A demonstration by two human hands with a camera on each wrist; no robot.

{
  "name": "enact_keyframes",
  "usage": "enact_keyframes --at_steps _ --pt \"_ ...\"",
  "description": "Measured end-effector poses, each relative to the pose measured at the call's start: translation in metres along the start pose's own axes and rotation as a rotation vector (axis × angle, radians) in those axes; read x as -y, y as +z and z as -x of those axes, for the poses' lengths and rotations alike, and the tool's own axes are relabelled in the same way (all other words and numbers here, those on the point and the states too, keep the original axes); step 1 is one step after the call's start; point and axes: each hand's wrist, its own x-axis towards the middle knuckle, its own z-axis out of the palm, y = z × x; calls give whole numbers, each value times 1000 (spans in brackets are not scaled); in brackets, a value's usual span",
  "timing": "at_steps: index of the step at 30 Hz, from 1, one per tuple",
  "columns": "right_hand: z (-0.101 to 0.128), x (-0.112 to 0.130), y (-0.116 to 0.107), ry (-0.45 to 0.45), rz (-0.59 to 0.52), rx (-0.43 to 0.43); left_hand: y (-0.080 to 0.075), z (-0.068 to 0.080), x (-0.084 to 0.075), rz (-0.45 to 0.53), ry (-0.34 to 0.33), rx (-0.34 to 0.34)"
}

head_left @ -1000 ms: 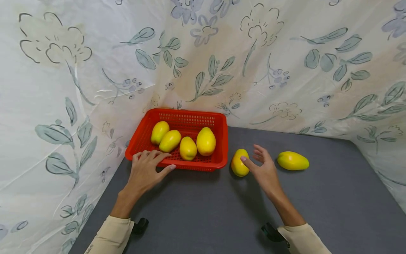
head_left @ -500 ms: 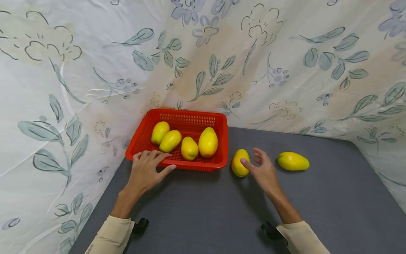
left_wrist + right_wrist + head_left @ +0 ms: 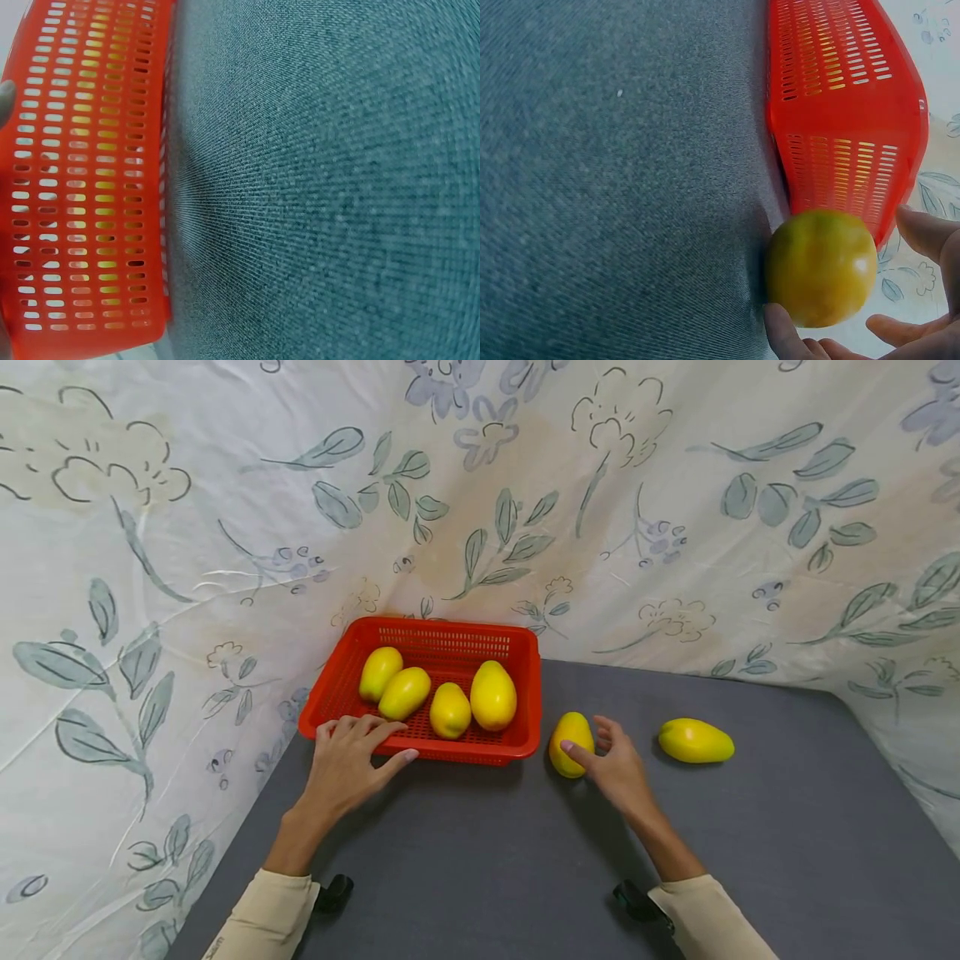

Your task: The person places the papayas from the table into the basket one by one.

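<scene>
A red plastic basket with slotted walls stands at the back left, holding several yellow mangoes. My left hand holds its near rim, the fingers bent over the edge and the thumb along the outer side. Just right of the basket, another mango lies on the table. Around its right side is my right hand, thumb in front and fingers behind. The right wrist view shows those fingers spread beside the mango, not clenched on it; whether a fingertip touches it, I cannot tell.
One more yellow mango lies on its side to the right of my right hand. The dark grey table meets a floral cloth hanging behind and at both sides. Each wrist bears a black camera mount.
My right hand has shifted slightly left, drawing closer around the mango beside the basket. The rightmost mango in the basket has rolled a little to the right. The left hand stays on the rim.
</scene>
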Motion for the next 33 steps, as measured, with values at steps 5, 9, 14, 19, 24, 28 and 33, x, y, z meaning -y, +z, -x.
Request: enact_keyframes --at_steps 5,9,14,19,24,28,33 --pt "-3 -1 2 4 -7 1 0 0 -1 -2 -2 -7" --pt "-5 -3 3 -4 -2 4 0 0 -2 -5 -7 -2" --pt "-7 -5 5 -5 -6 13 1 0 -3 -8 -8 -5" --pt "-7 -7 7 -3 -52 21 1 0 -4 -7 -8 -12" --pt "-5 -8 9 -5 -82 11 0 0 -3 -4 -6 -9" --pt "-3 -8 10 -5 -92 6 -1 0 -3 -1 -9 -3" --pt "0 -9 10 -2 -106 4 -2 1 -1 -1 -9 2"
